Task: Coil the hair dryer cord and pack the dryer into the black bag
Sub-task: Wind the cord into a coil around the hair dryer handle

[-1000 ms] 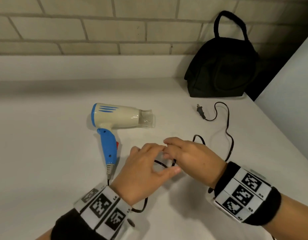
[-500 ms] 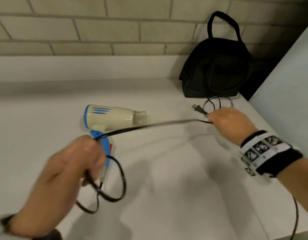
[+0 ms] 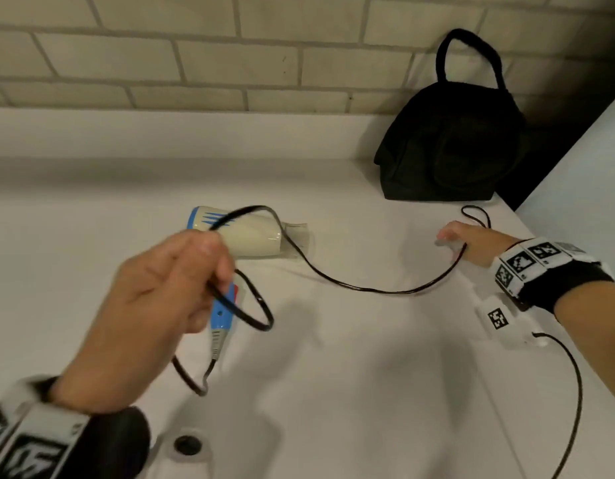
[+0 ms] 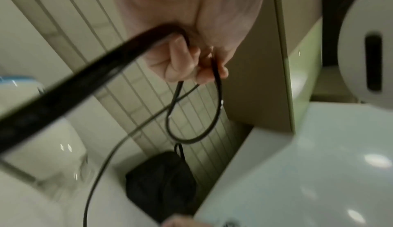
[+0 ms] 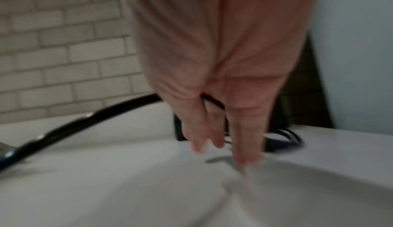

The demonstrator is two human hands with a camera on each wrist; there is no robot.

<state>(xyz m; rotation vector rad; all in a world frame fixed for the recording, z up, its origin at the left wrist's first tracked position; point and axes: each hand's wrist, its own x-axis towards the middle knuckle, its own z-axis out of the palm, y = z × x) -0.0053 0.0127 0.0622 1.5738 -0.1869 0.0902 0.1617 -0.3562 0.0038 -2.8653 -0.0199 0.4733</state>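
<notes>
The cream and blue hair dryer [image 3: 254, 238] lies on the white counter [image 3: 351, 392], its blue handle partly hidden by my left hand [image 3: 168, 292]. That hand is raised above the counter and grips several loops of the black cord [image 3: 368, 288]; the left wrist view shows its fingers [image 4: 187, 62] curled round the strands. From there the cord sags slack to my right hand [image 3: 472, 243]. In the right wrist view that hand [image 5: 223, 96] has straight fingers pointing at the counter, with the cord [image 5: 85, 121] running between them. The black bag [image 3: 451, 143] stands closed against the wall.
A brick wall [image 3: 230, 63] backs the counter, and a pale partition [image 3: 582, 174] stands at the right beside the bag. A round drain hole [image 3: 187, 444] sits near the front edge. A thin cable [image 3: 572, 409] hangs from my right wrist camera.
The cord was taut between my hands and now sags. My left hand holds a bigger bundle of loops in front of the dryer. My right hand has slid right along the cord.
</notes>
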